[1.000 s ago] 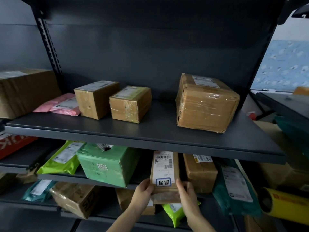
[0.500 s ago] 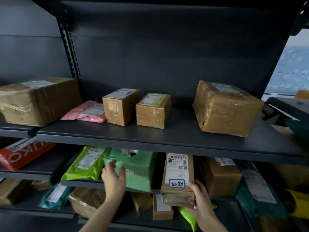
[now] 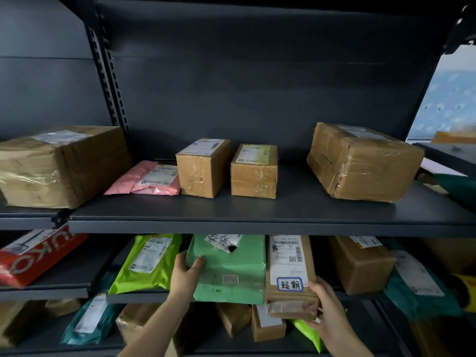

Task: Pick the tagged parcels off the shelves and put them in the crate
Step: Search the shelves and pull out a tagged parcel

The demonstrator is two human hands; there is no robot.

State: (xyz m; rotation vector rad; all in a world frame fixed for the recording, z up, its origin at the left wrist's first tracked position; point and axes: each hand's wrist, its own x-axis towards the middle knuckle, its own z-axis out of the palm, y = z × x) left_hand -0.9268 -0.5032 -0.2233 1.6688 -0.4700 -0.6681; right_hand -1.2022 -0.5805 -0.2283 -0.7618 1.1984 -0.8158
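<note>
Gripping the lower end of the tagged brown parcel (image 3: 288, 264), the right hand (image 3: 328, 315) was curled round it at lower centre-right of the frame, under the upper shelf (image 3: 257, 225). The left hand (image 3: 184, 275) clasped the left corner of the green box (image 3: 231, 271), which touched the parcel's left side.

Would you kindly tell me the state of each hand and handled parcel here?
left hand, grips the green parcel at its left corner.
right hand, holds the tagged brown parcel by its lower end.
green parcel, lying on the middle shelf, overhanging.
tagged brown parcel, tilted, lower end past the shelf edge.
</note>
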